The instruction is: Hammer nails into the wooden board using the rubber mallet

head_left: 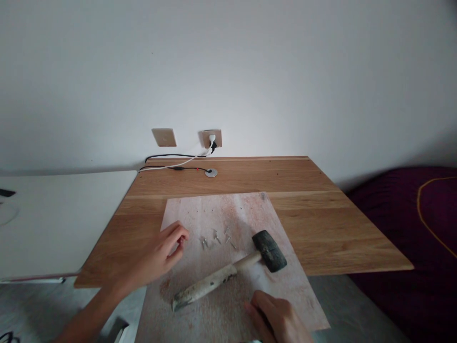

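My left hand (168, 248) hovers over the left side of a pale, stained board (200, 276), its fingers curled in and the thumb close to the index finger. What it holds, if anything, I cannot make out. Near the board's front right, my right hand (276, 317) is closed, with its fingertips turned down and mostly hidden. Between the hands lies a mallet with a black head (269, 251) and a worn, light handle (210, 283), slanting across the board. Just beyond the handle several small metal nails or screws (216, 237) lie loose. A row of small dark dots crosses the board's far part.
The board rests on a wooden table (342, 228) against a white wall. Black and white cables (174, 167) run along the back to a socket (212, 138) and a round grommet (211, 173). A white surface (60, 224) adjoins on the left, a dark purple cushioned object (396, 219) on the right.
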Tool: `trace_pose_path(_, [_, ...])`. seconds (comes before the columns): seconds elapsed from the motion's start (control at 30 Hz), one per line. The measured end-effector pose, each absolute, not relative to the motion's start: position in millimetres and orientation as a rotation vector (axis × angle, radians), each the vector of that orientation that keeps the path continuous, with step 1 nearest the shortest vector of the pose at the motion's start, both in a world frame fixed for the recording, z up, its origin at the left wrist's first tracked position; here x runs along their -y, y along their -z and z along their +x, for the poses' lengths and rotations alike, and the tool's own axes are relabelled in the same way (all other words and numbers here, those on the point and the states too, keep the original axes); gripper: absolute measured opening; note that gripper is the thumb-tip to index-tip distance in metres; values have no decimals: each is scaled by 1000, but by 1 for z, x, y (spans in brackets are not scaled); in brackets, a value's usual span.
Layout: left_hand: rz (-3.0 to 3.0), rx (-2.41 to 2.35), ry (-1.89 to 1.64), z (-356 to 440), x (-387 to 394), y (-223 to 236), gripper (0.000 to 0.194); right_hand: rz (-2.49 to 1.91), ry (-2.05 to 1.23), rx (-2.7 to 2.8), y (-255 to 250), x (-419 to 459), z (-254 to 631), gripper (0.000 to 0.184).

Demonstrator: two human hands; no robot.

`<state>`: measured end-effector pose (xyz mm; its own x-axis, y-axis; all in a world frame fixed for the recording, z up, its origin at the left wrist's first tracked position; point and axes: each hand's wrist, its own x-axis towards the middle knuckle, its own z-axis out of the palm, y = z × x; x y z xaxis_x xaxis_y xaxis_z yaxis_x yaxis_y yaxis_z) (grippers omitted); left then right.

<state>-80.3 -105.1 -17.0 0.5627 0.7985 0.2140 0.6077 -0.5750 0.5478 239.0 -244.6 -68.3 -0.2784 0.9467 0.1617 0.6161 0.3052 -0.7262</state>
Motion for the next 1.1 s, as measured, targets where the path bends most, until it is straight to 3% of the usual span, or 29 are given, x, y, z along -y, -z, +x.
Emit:
trace_pose_path(0.2, [2237, -1067, -641, -84, 145, 17, 22, -1380, -727, 1971, 76, 247, 227, 42])
trace_pose_path(0.37, [2150, -1123, -947, -85, 156, 26, 16, -1375, -704, 1913, 76, 248, 227, 39])
trace_pose_path(0.53, [2117, -1084, -1112, -84, 159, 36, 27, -1357, -703, 1818, 71, 246, 233, 30])
trace_pose_path(0.87, [2005, -1109, -1019, -80, 170, 34, 22, -1277, -789, 1669, 67, 249, 231, 28])
trace_pose_path(1.1, [1995, -1259, -1111, -77, 177, 37, 36, -1350, -919, 1531, 61, 250, 226, 27])
